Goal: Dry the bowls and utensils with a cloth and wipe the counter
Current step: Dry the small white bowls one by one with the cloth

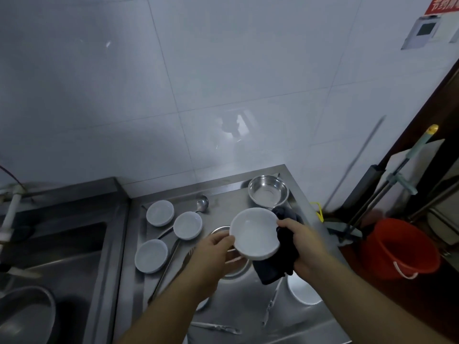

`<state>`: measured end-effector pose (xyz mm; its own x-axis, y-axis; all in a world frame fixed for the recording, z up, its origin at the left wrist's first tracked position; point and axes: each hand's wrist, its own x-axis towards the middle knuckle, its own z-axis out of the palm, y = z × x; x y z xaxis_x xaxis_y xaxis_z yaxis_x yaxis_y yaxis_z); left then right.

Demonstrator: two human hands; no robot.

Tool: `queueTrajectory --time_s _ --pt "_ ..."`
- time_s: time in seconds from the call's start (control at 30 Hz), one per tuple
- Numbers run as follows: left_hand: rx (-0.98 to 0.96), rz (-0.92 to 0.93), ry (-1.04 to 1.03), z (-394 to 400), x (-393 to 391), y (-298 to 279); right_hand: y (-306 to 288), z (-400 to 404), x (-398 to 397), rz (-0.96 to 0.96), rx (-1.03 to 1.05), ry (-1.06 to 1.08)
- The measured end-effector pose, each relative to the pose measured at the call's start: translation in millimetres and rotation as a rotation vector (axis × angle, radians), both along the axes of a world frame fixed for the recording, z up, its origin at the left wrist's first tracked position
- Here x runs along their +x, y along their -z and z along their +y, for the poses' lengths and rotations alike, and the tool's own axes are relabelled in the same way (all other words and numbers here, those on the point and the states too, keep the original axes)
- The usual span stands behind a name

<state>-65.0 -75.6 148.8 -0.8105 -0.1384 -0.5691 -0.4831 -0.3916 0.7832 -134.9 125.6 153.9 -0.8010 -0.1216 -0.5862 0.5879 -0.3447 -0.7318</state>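
Observation:
Above the steel counter (pixel 238 299) I hold a white bowl (pixel 253 232). My left hand (pixel 213 247) grips its left rim. My right hand (pixel 305 242) holds a dark cloth (pixel 278 264) against the bowl's right side and underside. Three small white dishes (pixel 160 212) (pixel 187 225) (pixel 151 255) lie on the counter to the left. A steel bowl (pixel 268 192) stands at the back right. A ladle (pixel 202 203) lies behind the dishes. Another steel bowl (pixel 233 266) sits under my hands, mostly hidden.
A sink (pixel 57 256) lies to the left, with a metal bowl (pixel 24 311) in it. A white bowl (pixel 301 291) shows under my right forearm. Utensils (pixel 272 304) (pixel 216 327) lie near the front. A red bucket (pixel 402 249) and mop handles (pixel 387 184) stand on the right.

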Motion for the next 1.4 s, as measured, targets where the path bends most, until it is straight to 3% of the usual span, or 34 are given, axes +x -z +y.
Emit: queueTrajectory --time_s 0.2,0.43,0.7,1.13,1.4 --pt "-0.116 -0.005 -0.041 37 -46 10 15 44 -46 0.091 0.184 -0.039" --pt "-0.087 -0.017 -0.038 84 -124 35 36 94 -130 0.182 0.433 -0.1" --pt "-0.138 -0.113 -0.039 118 -190 88 96 129 -206 0.176 0.622 -0.225" --pt "-0.156 -0.368 -0.108 117 -209 214 213 121 -234 0.105 0.863 -0.53" --pt "-0.183 -0.435 -0.121 104 -214 257 247 98 -241 0.088 0.852 -0.581"
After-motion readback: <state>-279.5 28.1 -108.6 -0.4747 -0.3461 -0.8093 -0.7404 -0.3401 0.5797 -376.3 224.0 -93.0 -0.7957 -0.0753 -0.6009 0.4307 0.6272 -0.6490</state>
